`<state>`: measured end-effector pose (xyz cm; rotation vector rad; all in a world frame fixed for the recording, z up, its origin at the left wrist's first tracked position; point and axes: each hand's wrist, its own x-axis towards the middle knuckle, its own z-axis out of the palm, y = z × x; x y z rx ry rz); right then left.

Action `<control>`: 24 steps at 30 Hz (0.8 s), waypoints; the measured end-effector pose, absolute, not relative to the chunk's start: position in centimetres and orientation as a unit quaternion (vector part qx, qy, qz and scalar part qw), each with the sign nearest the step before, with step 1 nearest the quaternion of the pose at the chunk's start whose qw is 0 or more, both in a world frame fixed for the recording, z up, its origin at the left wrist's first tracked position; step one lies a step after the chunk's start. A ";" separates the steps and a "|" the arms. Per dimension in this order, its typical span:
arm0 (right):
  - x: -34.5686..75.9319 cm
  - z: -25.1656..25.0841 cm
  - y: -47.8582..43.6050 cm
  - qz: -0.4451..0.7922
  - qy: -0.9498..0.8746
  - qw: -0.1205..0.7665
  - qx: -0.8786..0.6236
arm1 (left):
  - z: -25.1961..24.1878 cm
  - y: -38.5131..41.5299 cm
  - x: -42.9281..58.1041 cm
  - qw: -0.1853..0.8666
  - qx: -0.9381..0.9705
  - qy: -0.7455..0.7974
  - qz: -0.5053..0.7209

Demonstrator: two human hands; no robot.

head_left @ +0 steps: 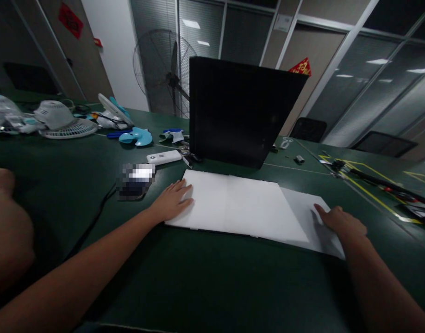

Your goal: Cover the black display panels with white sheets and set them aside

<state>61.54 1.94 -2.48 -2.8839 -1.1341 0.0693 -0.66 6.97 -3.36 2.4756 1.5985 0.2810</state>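
A long white panel [229, 203] with a faint crosswise seam and a thin dark lower edge lies on the dark green table. A thinner-looking white sheet [303, 217] extends past its right end. My left hand [172, 201] rests palm down on the panel's left end, its fingers spread. At the sheet's right edge is my right hand [344, 222], closed, with a digit on the upper face and the other fingers mostly hidden. Just behind the panel stands a large black upright panel or box [243, 111].
A white handheld device [164, 157] and a pixelated object [136, 181] with a black cable lie left of the panel. Light-blue fan blades [136, 137] and white fan parts [66, 122] sit farther left. Another person's bare arm [9, 231] enters left. A black rod [389, 185] lies right.
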 end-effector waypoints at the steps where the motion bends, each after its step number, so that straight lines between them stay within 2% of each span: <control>1: 60.8 -2.5 2.0 0.018 -0.378 0.021 -0.925 | -3.4 7.0 -0.7 0.092 0.832 0.538 0.095; 12: 49.8 -1.3 2.1 -0.022 -0.553 -0.006 -0.833 | -3.8 7.0 -0.9 0.095 0.828 0.538 0.126; 24: 46.6 -1.5 2.0 -0.085 -0.652 0.003 -0.753 | -3.6 7.0 -0.6 0.096 0.826 0.545 0.108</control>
